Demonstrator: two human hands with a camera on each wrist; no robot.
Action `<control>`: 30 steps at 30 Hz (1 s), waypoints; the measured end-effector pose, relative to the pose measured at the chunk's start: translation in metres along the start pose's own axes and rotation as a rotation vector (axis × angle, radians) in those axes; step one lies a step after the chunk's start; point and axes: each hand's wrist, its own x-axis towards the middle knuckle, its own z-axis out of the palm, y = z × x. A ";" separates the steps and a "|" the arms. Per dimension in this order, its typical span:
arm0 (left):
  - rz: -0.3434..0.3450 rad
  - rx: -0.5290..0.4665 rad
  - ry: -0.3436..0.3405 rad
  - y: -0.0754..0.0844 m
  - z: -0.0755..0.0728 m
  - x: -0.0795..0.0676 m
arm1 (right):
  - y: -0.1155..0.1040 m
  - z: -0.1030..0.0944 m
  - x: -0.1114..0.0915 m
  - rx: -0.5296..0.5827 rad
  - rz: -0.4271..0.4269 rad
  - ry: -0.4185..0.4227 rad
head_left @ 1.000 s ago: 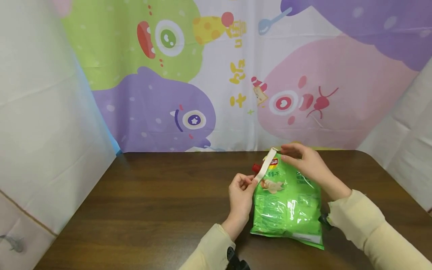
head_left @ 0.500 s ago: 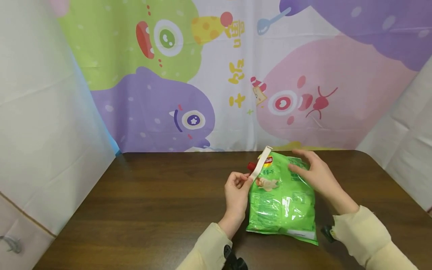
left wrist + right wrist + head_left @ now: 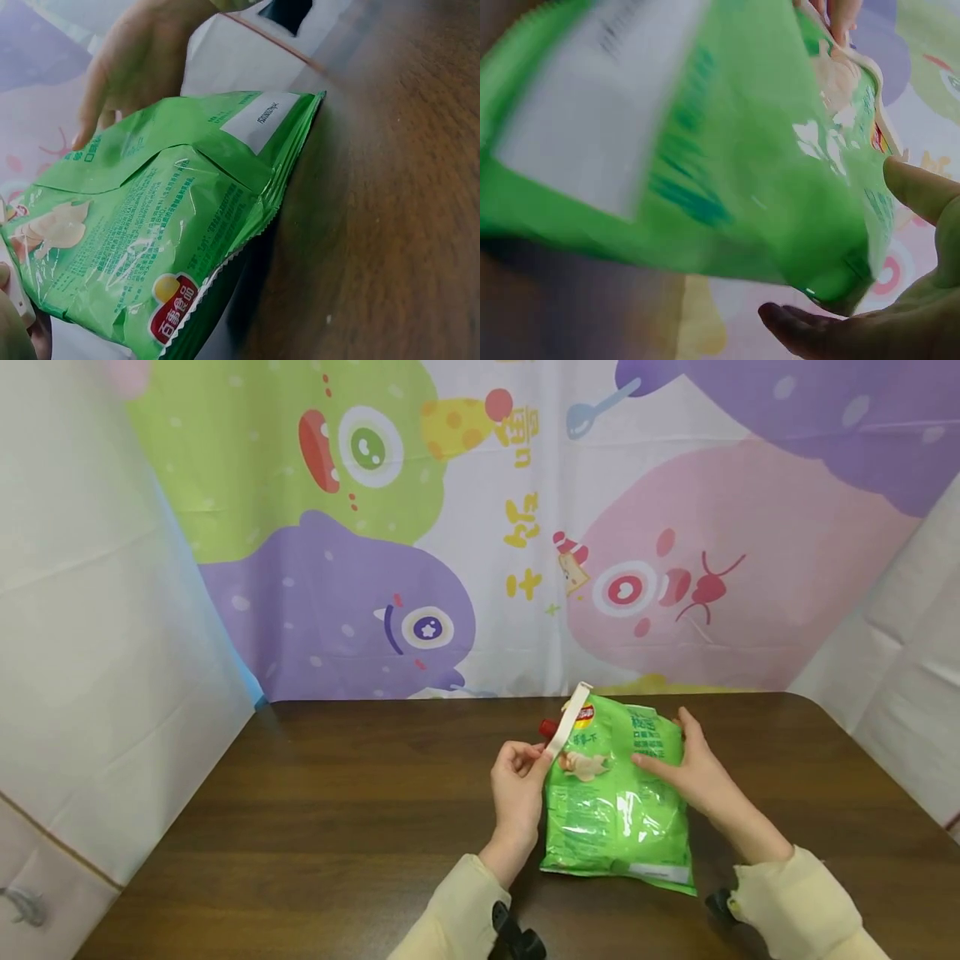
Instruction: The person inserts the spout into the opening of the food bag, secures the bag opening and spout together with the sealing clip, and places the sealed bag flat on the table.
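A green chip bag [image 3: 615,802] stands tilted on the table, its printed face toward me. Along its upper left edge runs a long white bag clip [image 3: 570,720]. My left hand [image 3: 517,793] pinches the clip's lower end between thumb and fingers. At the bag's right side is my right hand [image 3: 705,777], its thumb over the front and its fingers spread past the edge. In the right wrist view, the thumb and fingers of the right hand [image 3: 922,262] lie widely apart around the bag's corner; whether they press on it is hard to tell.
Behind the clip shows a small red piece [image 3: 548,728], its kind unclear. A brown wooden table [image 3: 337,827] lies under everything. At its back hangs a cartoon-printed cloth [image 3: 517,635], with a pale cloth [image 3: 150,635] along the left side.
The right hand has moved from the bag's top, near the clip's upper end, down to its right side. The bag and left hand have shifted slightly left, the left hand still pinching the clip.
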 end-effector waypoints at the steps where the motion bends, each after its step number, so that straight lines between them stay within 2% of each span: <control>1: 0.001 -0.004 0.004 0.000 0.000 0.000 | 0.002 0.002 -0.002 0.016 0.017 -0.013; 8: -0.024 -0.033 0.005 -0.001 -0.005 0.001 | 0.010 0.015 -0.011 0.112 0.074 -0.047; 16: -0.053 -0.016 -0.002 -0.001 -0.010 0.007 | 0.021 0.026 -0.015 0.347 0.150 -0.112; 20: -0.074 0.004 0.024 0.000 -0.012 0.010 | 0.025 0.032 -0.014 0.354 0.109 -0.126; 24: -0.092 0.034 0.045 0.001 -0.015 0.012 | 0.026 0.034 -0.014 0.303 0.059 -0.111; 30: -0.099 0.042 0.049 0.001 -0.019 0.015 | 0.027 0.035 -0.013 0.317 0.038 -0.116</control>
